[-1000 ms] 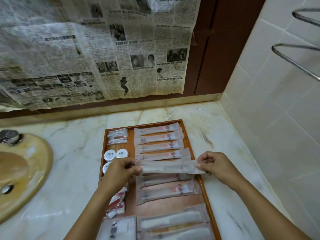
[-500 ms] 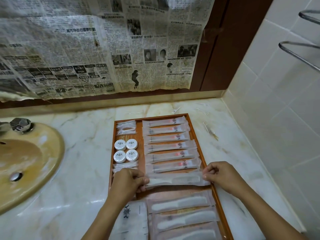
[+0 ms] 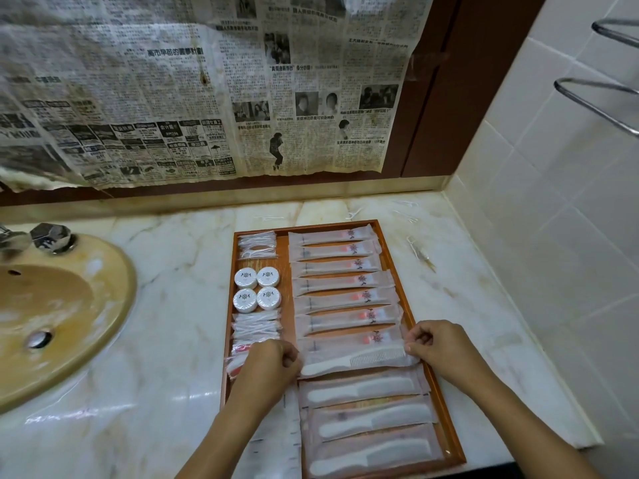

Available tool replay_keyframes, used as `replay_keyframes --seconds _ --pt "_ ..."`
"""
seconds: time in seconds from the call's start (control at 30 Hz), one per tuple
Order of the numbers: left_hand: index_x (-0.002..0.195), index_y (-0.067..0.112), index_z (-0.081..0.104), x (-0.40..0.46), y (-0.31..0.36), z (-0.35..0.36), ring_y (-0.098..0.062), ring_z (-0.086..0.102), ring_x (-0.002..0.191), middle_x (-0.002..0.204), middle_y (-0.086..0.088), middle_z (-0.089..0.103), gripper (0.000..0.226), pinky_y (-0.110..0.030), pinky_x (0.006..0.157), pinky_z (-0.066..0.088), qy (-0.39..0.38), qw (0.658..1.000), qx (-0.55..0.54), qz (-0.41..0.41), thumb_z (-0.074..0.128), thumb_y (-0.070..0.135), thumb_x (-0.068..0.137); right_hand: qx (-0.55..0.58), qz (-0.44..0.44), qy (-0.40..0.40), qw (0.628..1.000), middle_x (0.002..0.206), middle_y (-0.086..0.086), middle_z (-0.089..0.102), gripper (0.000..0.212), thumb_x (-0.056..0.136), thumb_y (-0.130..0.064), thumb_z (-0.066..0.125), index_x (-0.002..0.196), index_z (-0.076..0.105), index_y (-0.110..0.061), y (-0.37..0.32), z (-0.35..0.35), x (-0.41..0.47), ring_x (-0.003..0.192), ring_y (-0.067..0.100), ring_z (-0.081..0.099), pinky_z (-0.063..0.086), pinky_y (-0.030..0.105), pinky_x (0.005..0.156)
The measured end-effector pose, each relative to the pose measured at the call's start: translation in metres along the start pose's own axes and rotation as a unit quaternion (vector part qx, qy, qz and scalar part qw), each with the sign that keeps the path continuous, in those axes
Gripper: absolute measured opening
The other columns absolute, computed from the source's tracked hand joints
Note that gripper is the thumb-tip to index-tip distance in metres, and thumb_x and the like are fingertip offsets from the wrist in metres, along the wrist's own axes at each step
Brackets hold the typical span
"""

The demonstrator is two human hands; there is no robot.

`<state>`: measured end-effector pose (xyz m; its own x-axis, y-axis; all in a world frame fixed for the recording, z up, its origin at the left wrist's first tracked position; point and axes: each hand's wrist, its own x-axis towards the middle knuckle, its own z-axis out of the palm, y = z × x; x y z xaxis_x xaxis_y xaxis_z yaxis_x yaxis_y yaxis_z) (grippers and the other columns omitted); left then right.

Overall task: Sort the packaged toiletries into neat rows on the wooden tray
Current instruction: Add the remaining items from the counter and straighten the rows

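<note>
A wooden tray (image 3: 397, 250) lies on the marble counter. Its right column holds several long toothbrush packets (image 3: 340, 281) in rows, with packaged white combs (image 3: 363, 388) below them. My left hand (image 3: 268, 364) pinches the left end of one packaged comb (image 3: 359, 361), and my right hand (image 3: 439, 347) pinches its right end, holding it low over the tray between the toothbrush rows and the comb rows. The left column has round white tubs (image 3: 257, 288) and small clear packets (image 3: 256, 326).
A yellowed sink (image 3: 62, 305) with a chrome tap (image 3: 52, 236) sits at the left. Newspaper (image 3: 207, 88) covers the wall behind. A tiled wall and metal towel rack (image 3: 598, 102) stand at the right. Loose small items (image 3: 420, 252) lie on the counter right of the tray.
Both hands carried the packaged comb down the tray from over the toothbrush rows to just above the other combs. The camera view shifted, showing more of the tray.
</note>
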<state>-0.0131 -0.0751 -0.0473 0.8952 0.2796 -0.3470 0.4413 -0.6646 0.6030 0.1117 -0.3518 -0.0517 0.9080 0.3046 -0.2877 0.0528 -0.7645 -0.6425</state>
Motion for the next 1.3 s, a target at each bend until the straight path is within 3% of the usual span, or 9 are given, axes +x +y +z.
replay_keyframes --seconds 0.07,0.17,0.33,0.47,0.63,0.93,1.3 --pt "0.084 0.026 0.065 0.000 -0.001 0.002 -0.006 0.054 0.060 0.061 0.009 0.058 0.009 -0.007 0.049 0.033 0.003 1.000 0.010 0.000 0.065 0.019 0.089 -0.008 -0.004 0.008 1.000 0.068 -0.011 0.067 0.019 0.079 -0.014 0.078 0.072 0.070 -0.029 0.000 0.002 -0.001 0.064 -0.005 0.060 0.045 0.009 0.056" --pt "0.095 0.027 0.062 0.001 -0.002 0.004 -0.005 0.054 0.063 0.062 0.010 0.054 0.016 -0.007 0.051 0.032 0.003 1.000 0.021 0.005 0.066 0.014 0.087 -0.031 -0.007 0.021 0.999 0.072 -0.016 0.067 0.019 0.081 -0.017 0.077 0.074 0.069 -0.033 0.000 0.003 -0.002 0.068 -0.001 0.061 0.045 0.012 0.060" --pt "0.099 0.031 0.057 0.001 -0.004 0.008 -0.007 0.059 0.073 0.080 0.009 0.063 0.019 -0.012 0.055 0.040 -0.005 0.998 0.061 0.008 0.068 0.021 0.088 -0.061 -0.020 0.026 0.998 0.076 -0.020 0.065 0.011 0.083 -0.024 0.076 0.083 0.072 -0.034 0.006 0.007 -0.002 0.073 -0.002 0.061 0.044 0.012 0.063" --pt "0.099 0.032 0.056 0.003 -0.005 0.012 -0.009 0.061 0.075 0.082 0.007 0.063 0.019 -0.016 0.058 0.044 0.008 0.998 0.068 0.010 0.068 0.022 0.088 -0.069 -0.027 0.044 0.996 0.077 -0.022 0.064 0.007 0.084 -0.027 0.074 0.092 0.075 -0.028 0.011 0.009 0.000 0.072 -0.002 0.061 0.045 0.013 0.064" --pt "0.100 0.030 0.052 0.005 -0.005 0.016 -0.013 0.060 0.076 0.081 0.005 0.061 0.023 -0.019 0.062 0.045 0.021 0.997 0.078 0.017 0.069 0.021 0.087 -0.076 -0.030 0.050 0.995 0.077 -0.015 0.068 0.008 0.086 -0.026 0.071 0.092 0.072 -0.032 0.014 0.013 -0.002 0.070 0.003 0.062 0.056 0.026 0.068" --pt "0.099 0.031 0.050 0.002 -0.005 0.020 -0.009 0.059 0.077 0.086 0.009 0.061 0.023 -0.016 0.062 0.045 0.049 0.991 0.120 0.032 0.070 0.028 0.087 -0.135 -0.081 0.038 0.987 0.084 -0.014 0.066 0.011 0.088 -0.021 0.065 0.089 0.071 -0.031 0.014 0.016 -0.004 0.075 0.004 0.060 0.053 0.023 0.069" --pt "0.103 0.028 0.059 0.006 -0.004 0.020 -0.008 0.057 0.078 0.090 0.009 0.063 0.009 -0.016 0.065 0.039 0.062 0.984 0.161 0.038 0.058 0.033 0.096 -0.182 -0.135 0.052 0.973 0.106 -0.017 0.054 0.019 0.089 -0.029 0.068 0.107 0.071 -0.031 0.021 0.027 -0.004 0.099 0.004 0.044 0.036 0.017 0.084"
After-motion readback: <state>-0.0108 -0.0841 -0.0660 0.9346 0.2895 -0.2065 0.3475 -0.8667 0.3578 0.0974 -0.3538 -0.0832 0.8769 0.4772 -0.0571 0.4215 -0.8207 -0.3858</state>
